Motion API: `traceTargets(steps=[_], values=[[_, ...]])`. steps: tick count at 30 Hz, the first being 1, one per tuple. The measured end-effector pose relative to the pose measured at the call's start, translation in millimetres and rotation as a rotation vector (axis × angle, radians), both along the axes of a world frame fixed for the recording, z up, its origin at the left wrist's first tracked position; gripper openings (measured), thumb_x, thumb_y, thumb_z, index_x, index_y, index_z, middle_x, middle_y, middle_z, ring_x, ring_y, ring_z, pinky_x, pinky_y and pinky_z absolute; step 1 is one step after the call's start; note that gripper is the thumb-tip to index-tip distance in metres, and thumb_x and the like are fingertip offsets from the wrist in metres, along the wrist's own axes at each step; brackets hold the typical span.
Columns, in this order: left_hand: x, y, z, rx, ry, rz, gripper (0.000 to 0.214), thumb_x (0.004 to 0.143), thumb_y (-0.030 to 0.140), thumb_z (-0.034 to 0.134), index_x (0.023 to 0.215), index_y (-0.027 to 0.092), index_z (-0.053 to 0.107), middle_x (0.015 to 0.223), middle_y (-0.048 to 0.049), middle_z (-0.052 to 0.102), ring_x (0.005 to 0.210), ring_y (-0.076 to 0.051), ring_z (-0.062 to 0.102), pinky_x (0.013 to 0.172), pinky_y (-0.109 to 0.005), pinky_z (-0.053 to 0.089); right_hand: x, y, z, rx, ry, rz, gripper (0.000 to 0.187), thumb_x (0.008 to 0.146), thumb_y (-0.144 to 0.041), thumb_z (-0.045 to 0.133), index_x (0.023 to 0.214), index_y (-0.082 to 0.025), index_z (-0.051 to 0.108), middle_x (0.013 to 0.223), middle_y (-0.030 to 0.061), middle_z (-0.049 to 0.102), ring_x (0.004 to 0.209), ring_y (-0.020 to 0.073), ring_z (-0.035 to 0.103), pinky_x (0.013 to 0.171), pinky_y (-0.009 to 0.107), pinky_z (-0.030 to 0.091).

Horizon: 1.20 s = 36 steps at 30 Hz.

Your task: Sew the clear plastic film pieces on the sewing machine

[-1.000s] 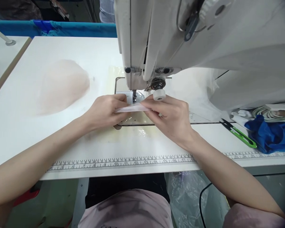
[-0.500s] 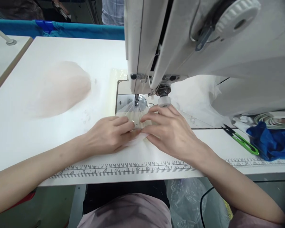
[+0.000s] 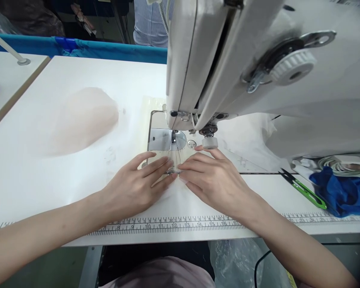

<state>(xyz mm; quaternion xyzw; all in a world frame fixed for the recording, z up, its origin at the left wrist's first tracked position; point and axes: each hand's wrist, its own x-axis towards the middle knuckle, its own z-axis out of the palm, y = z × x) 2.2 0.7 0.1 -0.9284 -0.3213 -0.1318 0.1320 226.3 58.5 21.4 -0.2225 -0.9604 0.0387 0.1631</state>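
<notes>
A thin, see-through piece of sheer fabric (image 3: 174, 157) runs in narrow folds from under the presser foot (image 3: 173, 137) of the sewing machine (image 3: 195, 52) toward me. My left hand (image 3: 138, 184) lies left of it, fingers stretched and spread, fingertips touching the fabric and the table. On the other side, my right hand (image 3: 214, 176) has bent fingers, with thumb and forefinger together at the fabric's near end. The fingertips of both hands almost meet in front of the needle plate (image 3: 160, 140). The fabric's edges are hard to make out against the white table.
Pale sheer fabric (image 3: 90, 120) lies on the left of the white table (image 3: 132, 80). Green thread snips (image 3: 306, 192), a blue cloth (image 3: 342, 192) and coiled cord (image 3: 339, 162) are at the right. A printed ruler (image 3: 168, 226) follows the front edge. Another person's striped top (image 3: 150, 24) shows behind.
My left hand's curled fingers have straightened and spread out. My right hand stays near the same spot by the fabric. The camera view has tilted, so everything sits slightly lower.
</notes>
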Motion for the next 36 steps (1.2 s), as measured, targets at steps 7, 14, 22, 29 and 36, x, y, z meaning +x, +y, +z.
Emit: traceTargets(steps=[7, 14, 22, 29, 36], values=[[-3, 9, -2.6, -0.02, -0.034, 0.04, 0.033, 0.096, 0.018, 0.05, 0.127, 0.013, 0.059, 0.126, -0.015, 0.064, 0.12, -0.027, 0.06, 0.107, -0.052, 0.042, -3, 5, -6.9, 0.068, 0.043, -0.034, 0.025, 0.092, -0.008, 0.051, 0.081, -0.019, 0.071, 0.097, -0.0008, 0.076, 0.09, 0.0163, 0.067, 0.098, 0.037, 0.039], [-4, 23, -4.2, -0.018, -0.064, 0.068, 0.033, 0.097, 0.019, 0.049, 0.127, 0.015, 0.06, 0.124, -0.0131, 0.066, 0.12, -0.026, 0.061, 0.112, -0.056, 0.037, -6, 13, -16.2, 0.139, 0.088, -0.086, 0.025, 0.093, -0.01, 0.05, 0.083, -0.018, 0.071, 0.095, -0.0007, 0.076, 0.086, 0.0159, 0.067, 0.095, 0.036, 0.037], [-7, 37, -5.8, -0.049, -0.041, 0.127, 0.035, 0.098, 0.02, 0.043, 0.128, 0.015, 0.059, 0.129, -0.013, 0.063, 0.122, -0.026, 0.059, 0.117, -0.06, 0.029, -12, 25, -24.4, 0.214, 0.065, -0.175, 0.026, 0.094, -0.014, 0.048, 0.087, -0.021, 0.073, 0.088, 0.0004, 0.077, 0.077, 0.0162, 0.063, 0.091, 0.037, 0.039], [-4, 39, -8.8, -0.053, -0.114, 0.184, 0.031, 0.097, 0.021, 0.048, 0.125, 0.02, 0.061, 0.13, -0.0103, 0.063, 0.123, -0.025, 0.059, 0.115, -0.058, 0.032, -15, 28, -27.5, 0.178, 0.046, -0.229, 0.023, 0.093, -0.014, 0.051, 0.097, -0.02, 0.073, 0.089, 0.004, 0.076, 0.082, 0.0201, 0.065, 0.09, 0.04, 0.042], [3, 12, -10.7, -0.043, -0.143, 0.143, 0.033, 0.095, 0.017, 0.049, 0.126, 0.013, 0.062, 0.127, -0.0115, 0.064, 0.12, -0.025, 0.061, 0.111, -0.048, 0.043, -11, 16, -28.6, 0.276, 0.099, -0.159, 0.021, 0.093, -0.014, 0.054, 0.097, -0.019, 0.074, 0.105, 0.0047, 0.074, 0.094, 0.0195, 0.064, 0.086, 0.038, 0.045]])
